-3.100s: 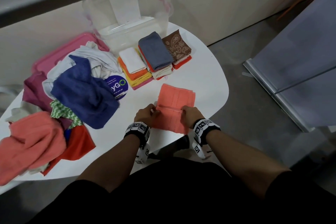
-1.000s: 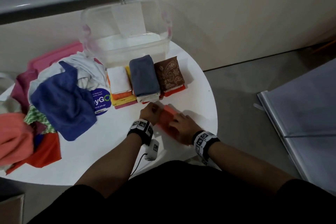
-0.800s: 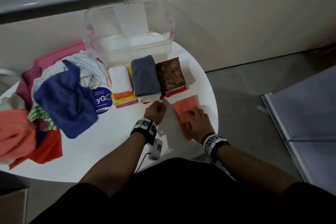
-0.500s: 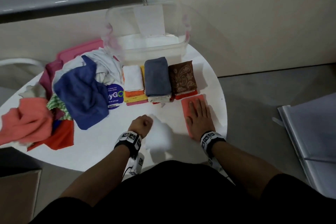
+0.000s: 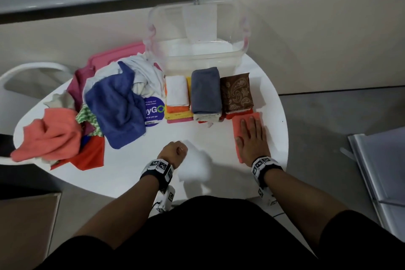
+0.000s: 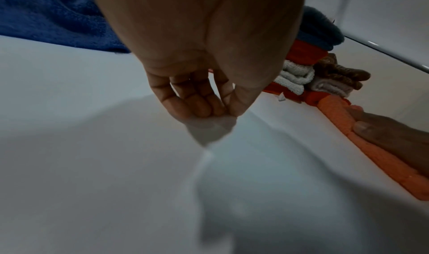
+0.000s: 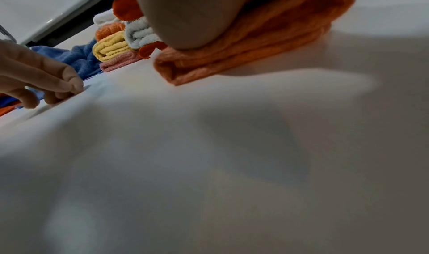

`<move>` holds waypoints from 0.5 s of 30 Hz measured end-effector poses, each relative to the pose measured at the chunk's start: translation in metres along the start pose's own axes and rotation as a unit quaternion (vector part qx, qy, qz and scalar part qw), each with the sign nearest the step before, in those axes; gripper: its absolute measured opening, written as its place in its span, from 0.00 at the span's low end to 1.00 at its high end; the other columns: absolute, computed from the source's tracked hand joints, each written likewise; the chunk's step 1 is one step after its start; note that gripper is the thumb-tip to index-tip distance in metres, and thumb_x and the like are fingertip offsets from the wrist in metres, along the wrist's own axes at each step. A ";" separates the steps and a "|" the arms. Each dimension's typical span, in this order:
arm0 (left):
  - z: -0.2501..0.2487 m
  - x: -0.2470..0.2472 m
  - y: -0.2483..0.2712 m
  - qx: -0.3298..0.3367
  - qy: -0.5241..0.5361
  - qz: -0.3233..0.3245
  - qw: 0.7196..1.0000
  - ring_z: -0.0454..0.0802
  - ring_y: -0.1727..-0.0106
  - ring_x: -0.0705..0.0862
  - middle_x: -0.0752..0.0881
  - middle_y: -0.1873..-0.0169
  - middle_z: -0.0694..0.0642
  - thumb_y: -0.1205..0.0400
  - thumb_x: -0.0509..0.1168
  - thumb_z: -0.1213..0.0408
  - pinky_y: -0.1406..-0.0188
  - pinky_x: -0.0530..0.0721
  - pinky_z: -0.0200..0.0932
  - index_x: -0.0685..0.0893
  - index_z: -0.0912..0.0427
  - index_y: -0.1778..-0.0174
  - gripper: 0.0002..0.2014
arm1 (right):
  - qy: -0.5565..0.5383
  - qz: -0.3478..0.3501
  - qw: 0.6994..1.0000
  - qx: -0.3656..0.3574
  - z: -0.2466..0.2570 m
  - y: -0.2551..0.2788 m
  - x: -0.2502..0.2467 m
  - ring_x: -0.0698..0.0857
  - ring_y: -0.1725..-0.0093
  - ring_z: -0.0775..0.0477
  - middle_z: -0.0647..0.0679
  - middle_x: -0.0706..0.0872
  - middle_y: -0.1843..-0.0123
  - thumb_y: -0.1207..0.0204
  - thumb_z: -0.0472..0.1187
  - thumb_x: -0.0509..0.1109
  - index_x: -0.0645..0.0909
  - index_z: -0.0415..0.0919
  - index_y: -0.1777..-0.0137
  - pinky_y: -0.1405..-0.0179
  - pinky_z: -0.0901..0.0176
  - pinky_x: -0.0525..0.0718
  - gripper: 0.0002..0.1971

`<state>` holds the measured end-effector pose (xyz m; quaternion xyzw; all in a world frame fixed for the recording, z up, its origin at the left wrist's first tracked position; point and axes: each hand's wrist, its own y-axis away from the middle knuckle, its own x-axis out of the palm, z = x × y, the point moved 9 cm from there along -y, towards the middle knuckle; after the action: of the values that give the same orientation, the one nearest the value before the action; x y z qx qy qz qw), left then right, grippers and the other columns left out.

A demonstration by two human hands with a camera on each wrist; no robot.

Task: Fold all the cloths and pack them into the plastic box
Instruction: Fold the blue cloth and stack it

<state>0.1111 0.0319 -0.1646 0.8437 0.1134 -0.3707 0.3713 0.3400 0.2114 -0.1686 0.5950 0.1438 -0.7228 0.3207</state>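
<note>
Coral cloth point(image 5: 237, 126), folded to a narrow oblong of several layers, lying flat on the white worktop point(image 5: 206, 138) at its right edge; long axis runs from the person toward the plastic box point(image 5: 197, 55), far end just short of the folded stacks. Right hand point(image 5: 252, 140): flat on top of it, fingers straight and pointing along that axis, pressing rather than gripping. Left hand point(image 5: 174, 152): well apart to the left, fingers curled with tips together on the bare worktop, holding nothing. Folded stacks, three in a row between cloth and box: white-topped stack point(image 5: 177, 94), grey-blue-topped stack point(image 5: 206, 90), brown paisley-topped stack point(image 5: 236, 92), the last nearest the coral cloth. Box: clear, open, at the far edge, apparently without cloths inside. Unfolded heap point(image 5: 65, 129) at left, a blue towel point(image 5: 114, 105) uppermost, a pink lid point(image 5: 114, 55) behind. Judgement: right hand is nearer and already aligned, so the lift onto the paisley stack is a short forward carry.
</note>
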 end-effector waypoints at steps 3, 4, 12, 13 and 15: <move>0.009 -0.003 -0.001 -0.005 -0.001 0.000 1.000 0.56 0.59 0.82 0.82 0.64 0.50 0.20 0.63 0.61 0.59 0.74 0.39 0.76 0.47 0.68 0.11 | 0.011 -0.004 1.000 0.014 0.005 0.001 -0.008 0.53 0.14 0.33 0.34 0.55 0.13 0.16 0.55 0.44 0.57 0.38 0.14 0.19 0.31 0.58 0.34; 0.013 -0.007 -0.002 -0.005 -0.001 -0.003 1.000 0.57 0.56 0.83 0.84 0.61 0.52 0.19 0.64 0.60 0.58 0.75 0.39 0.79 0.48 0.64 0.07 | 0.011 -0.016 1.000 0.025 0.009 0.002 -0.014 0.54 0.14 0.32 0.35 0.56 0.14 0.16 0.55 0.45 0.58 0.38 0.15 0.17 0.32 0.56 0.33; 0.110 -0.100 -0.002 -0.053 -0.085 -0.140 0.985 0.62 0.38 0.79 0.81 0.40 0.59 0.21 0.66 0.60 0.47 0.81 0.53 0.82 0.54 0.43 0.12 | -0.044 -0.050 0.996 -0.057 0.121 0.012 -0.019 0.77 0.34 0.37 0.44 0.79 0.36 0.23 0.58 0.59 0.79 0.44 0.35 0.35 0.45 0.71 0.23; 0.123 -0.116 0.000 -0.052 -0.087 -0.162 0.982 0.64 0.36 0.77 0.79 0.38 0.60 0.23 0.68 0.62 0.46 0.80 0.55 0.81 0.56 0.39 0.15 | -0.034 -0.009 0.997 -0.062 0.138 0.012 -0.007 0.75 0.31 0.37 0.43 0.76 0.31 0.23 0.58 0.61 0.77 0.45 0.31 0.33 0.46 0.71 0.25; 0.149 -0.141 0.000 -0.045 -0.079 -0.194 0.977 0.68 0.36 0.75 0.77 0.36 0.64 0.26 0.71 0.65 0.44 0.79 0.59 0.79 0.59 0.35 0.22 | -0.016 0.094 0.994 -0.051 0.167 0.016 0.021 0.63 0.19 0.38 0.42 0.63 0.17 0.22 0.58 0.65 0.68 0.47 0.20 0.24 0.45 0.65 0.32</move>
<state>-0.0685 -0.0626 -0.1311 0.7564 0.2614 -0.4957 0.3374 0.2200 0.0950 -0.1444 0.5772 0.1191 -0.6906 0.4192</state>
